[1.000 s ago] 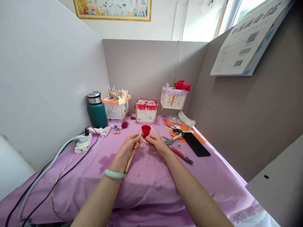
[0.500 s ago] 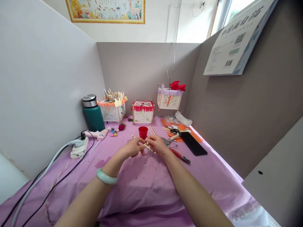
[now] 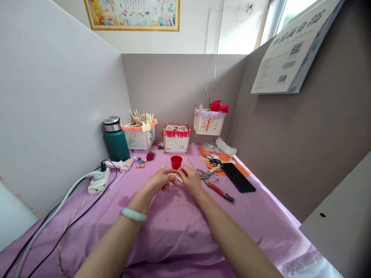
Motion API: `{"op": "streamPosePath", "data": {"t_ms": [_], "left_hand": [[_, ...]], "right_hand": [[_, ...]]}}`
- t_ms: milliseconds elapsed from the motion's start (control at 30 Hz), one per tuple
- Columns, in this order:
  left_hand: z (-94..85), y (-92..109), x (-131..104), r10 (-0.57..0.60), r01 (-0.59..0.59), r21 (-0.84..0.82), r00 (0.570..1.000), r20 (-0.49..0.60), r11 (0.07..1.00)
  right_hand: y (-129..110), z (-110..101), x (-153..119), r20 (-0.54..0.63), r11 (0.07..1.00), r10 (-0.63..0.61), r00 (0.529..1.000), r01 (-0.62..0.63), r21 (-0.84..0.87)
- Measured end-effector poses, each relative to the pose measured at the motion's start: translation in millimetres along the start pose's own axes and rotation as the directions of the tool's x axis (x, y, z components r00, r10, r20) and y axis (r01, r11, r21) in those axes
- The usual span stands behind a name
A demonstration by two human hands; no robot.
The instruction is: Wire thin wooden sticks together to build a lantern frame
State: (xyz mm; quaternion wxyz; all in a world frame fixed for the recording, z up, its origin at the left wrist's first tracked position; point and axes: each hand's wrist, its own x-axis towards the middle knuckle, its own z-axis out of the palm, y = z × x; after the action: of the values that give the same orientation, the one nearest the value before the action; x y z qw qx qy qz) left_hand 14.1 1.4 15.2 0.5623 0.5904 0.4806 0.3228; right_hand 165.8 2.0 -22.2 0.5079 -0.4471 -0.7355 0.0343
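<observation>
My left hand [image 3: 160,180] and my right hand [image 3: 190,178] meet over the purple cloth [image 3: 179,227], both pinching thin wooden sticks [image 3: 175,175] between their fingertips. The sticks are short here and mostly hidden by my fingers. A pale green bangle [image 3: 133,214] sits on my left wrist. Just behind my hands stands a small red cup [image 3: 176,161], with loose sticks [image 3: 188,160] lying beside it. Red-handled pliers [image 3: 217,186] lie close to my right hand.
Three paper lanterns [image 3: 176,138] line the back wall, one holding several sticks [image 3: 141,115]. A green flask [image 3: 116,139], a glue gun [image 3: 121,165], a power strip [image 3: 98,182] with cables, scissors [image 3: 215,160] and a black phone [image 3: 237,177] lie around. Partition walls close three sides.
A long stick in my left hand was swung from pointing down my forearm to lying crosswise, and now both hands are closed tight together on the sticks.
</observation>
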Motion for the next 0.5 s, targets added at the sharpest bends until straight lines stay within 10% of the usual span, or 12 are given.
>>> {"op": "streamPosePath", "data": {"t_ms": [167, 500], "left_hand": [[14.4, 3.8, 3.3, 0.047, -0.080, -0.208, 0.986, -0.158, 0.975], [13.0, -2.4, 11.1, 0.136, -0.102, -0.721, 0.991, -0.011, 0.686]], "right_hand": [[-8.0, 1.6, -3.5, -0.072, 0.990, -0.136, 0.988, 0.132, -0.058], [-10.2, 1.1, -4.0, -0.185, 0.995, -0.065, 0.981, 0.078, 0.065]]}}
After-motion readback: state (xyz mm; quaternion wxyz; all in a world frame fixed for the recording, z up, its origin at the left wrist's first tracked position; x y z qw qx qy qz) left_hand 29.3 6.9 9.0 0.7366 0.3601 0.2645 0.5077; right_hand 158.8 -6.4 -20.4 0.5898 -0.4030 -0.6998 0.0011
